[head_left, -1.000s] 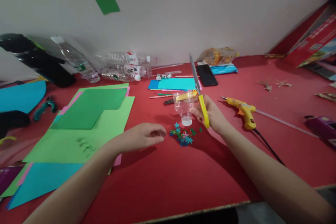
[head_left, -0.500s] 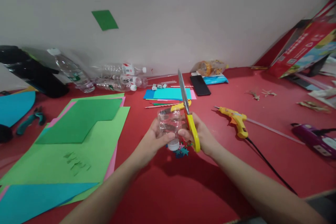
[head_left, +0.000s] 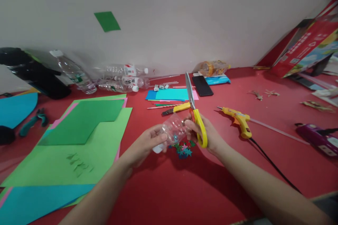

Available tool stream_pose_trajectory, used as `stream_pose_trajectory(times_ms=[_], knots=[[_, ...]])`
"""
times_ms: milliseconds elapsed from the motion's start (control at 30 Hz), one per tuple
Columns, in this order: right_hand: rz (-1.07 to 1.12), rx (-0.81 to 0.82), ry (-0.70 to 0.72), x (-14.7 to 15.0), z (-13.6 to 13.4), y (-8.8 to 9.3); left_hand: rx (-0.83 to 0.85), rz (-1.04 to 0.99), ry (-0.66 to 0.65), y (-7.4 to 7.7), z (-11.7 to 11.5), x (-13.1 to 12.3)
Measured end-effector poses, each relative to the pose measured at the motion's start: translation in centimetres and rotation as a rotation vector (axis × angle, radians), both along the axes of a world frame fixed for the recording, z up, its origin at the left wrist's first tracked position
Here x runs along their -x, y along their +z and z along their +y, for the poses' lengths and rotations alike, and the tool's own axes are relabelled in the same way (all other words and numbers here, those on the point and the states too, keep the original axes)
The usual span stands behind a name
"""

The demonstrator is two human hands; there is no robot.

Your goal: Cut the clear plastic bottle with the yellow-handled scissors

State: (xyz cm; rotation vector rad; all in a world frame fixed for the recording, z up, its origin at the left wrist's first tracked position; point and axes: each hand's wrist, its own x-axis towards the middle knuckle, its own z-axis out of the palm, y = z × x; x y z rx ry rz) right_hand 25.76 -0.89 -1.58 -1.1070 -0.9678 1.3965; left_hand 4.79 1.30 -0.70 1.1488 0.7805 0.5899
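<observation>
My left hand (head_left: 149, 142) is closed around the capped end of a clear plastic bottle piece (head_left: 174, 126), which tilts with its white cap (head_left: 158, 148) toward the lower left. In my right hand (head_left: 203, 132) are yellow-handled scissors (head_left: 199, 124), their blades pointing up and away from me. The right fingertips are at the far end of the bottle piece; whether they grip it I cannot tell. Below lies a small heap of coloured stars (head_left: 185, 150). Just beyond the bottle piece rests a yellow utility knife (head_left: 176, 109).
Green paper sheets (head_left: 105, 154) cover the left side, with pliers (head_left: 34, 121) beside them. Plastic bottles (head_left: 118, 85) and a black flask (head_left: 34, 74) line the wall. To the right are a yellow glue gun (head_left: 239, 121), its cord, a purple tool (head_left: 318, 139) and a phone (head_left: 202, 85).
The bottle piece has turned from upright to slanted, its cap swinging left with my left hand. The scissors have shifted slightly right, and the utility knife and stars show more.
</observation>
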Motion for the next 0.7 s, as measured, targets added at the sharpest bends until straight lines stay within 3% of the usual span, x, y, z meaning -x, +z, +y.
stream_pose_trajectory(times_ms=[233,467,633,700], knots=[[0.025,-0.020,0.004,-0.3,0.1,0.0,0.113,-0.163,-0.019,0.0,-0.8,-0.9],[0.030,-0.044,-0.008,-0.7,0.5,-0.5,0.082,-0.077,0.157,0.1,-0.2,-0.7],[0.023,-0.072,-0.057,-1.0,0.9,-0.3,-0.068,-0.028,0.363,-0.1,-0.4,-0.2],[0.027,-0.076,-0.059,-1.0,0.9,-0.1,-0.127,0.038,0.380,-0.3,-0.6,0.6]])
